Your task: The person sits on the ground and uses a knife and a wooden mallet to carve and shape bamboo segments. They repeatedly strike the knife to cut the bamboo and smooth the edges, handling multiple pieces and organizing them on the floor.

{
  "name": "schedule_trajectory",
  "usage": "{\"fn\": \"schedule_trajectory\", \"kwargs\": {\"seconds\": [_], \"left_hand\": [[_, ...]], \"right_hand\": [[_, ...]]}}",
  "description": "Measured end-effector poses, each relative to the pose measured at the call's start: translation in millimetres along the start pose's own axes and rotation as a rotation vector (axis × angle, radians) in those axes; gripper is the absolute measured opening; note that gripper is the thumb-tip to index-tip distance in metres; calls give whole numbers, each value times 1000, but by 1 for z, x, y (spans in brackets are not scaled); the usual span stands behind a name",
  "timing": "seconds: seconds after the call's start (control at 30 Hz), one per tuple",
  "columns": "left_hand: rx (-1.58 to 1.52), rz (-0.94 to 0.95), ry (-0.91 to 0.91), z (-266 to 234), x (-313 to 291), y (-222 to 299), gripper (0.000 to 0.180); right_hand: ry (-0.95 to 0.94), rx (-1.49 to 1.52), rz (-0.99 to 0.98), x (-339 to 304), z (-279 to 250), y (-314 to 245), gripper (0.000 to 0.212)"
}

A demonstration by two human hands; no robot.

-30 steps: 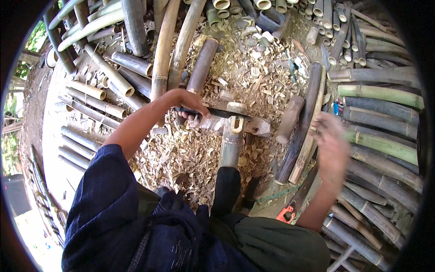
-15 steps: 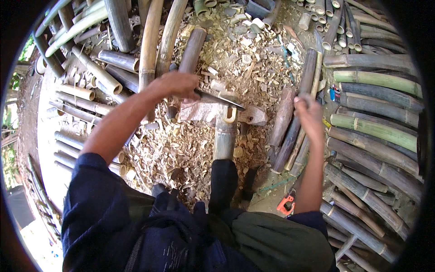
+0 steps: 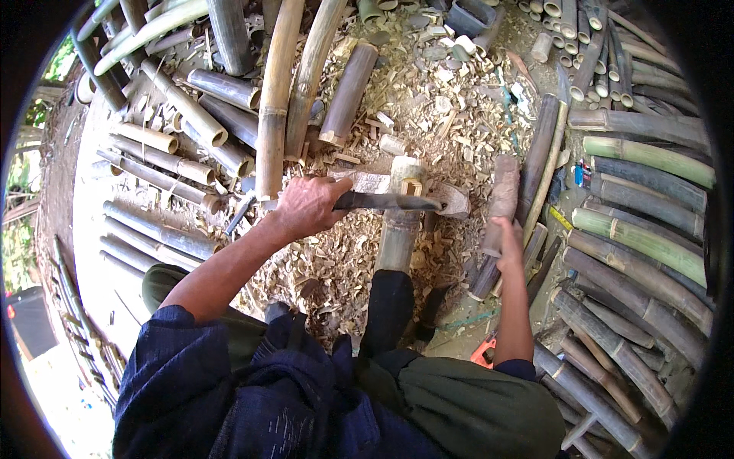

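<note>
My left hand [image 3: 307,205] is closed round the handle of a long dark-bladed knife [image 3: 386,201]. Its blade points right and crosses a pale bamboo tube [image 3: 399,239], just below a squarish slot cut near the tube's far end. The tube rests across a wooden block [image 3: 453,199], its near end hidden by my dark-clad leg [image 3: 388,310]. At the right, my right hand [image 3: 510,243] grips the near end of a thick brown wooden club [image 3: 502,191], which points away from me.
Wood chips [image 3: 321,264] cover the ground around the block. Cut bamboo tubes [image 3: 646,195] lie stacked along the right, with more bamboo poles [image 3: 274,115] at the left. A long dark tube [image 3: 539,153] lies beyond the club. An orange-handled tool [image 3: 484,352] lies near my right forearm.
My right hand has come down and taken hold of the wooden club, which lay on the ground. The knife, slanted before, now lies nearly level across the tube. The whole view has shifted slightly.
</note>
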State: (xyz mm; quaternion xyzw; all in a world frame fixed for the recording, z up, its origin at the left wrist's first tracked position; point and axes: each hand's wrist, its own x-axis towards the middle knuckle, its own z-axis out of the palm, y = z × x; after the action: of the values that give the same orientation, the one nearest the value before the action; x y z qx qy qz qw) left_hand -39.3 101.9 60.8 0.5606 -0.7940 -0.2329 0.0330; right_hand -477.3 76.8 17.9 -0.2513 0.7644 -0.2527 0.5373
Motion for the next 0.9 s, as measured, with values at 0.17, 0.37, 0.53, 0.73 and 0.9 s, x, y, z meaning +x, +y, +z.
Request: {"fn": "schedule_trajectory", "kwargs": {"seconds": [0.17,0.37,0.53,0.73,0.9], "left_hand": [[71,-69,-200,6,-9,-5,30],[64,-58,-245,5,-8,-10,24],[102,-118,-305,5,-8,-6,16],[95,-80,-229,0,-10,-9,14],[85,-93,-205,7,-9,-9,14]], "right_hand": [[-273,517,-27,-44,5,-24,49],[-309,-102,-274,-88,18,-80,65],[-382,-862,-842,-125,42,-120,71],[-703,-1159,-1423,-167,66,-121,77],[-829,-1260,-1374,-171,62,-112,78]]}}
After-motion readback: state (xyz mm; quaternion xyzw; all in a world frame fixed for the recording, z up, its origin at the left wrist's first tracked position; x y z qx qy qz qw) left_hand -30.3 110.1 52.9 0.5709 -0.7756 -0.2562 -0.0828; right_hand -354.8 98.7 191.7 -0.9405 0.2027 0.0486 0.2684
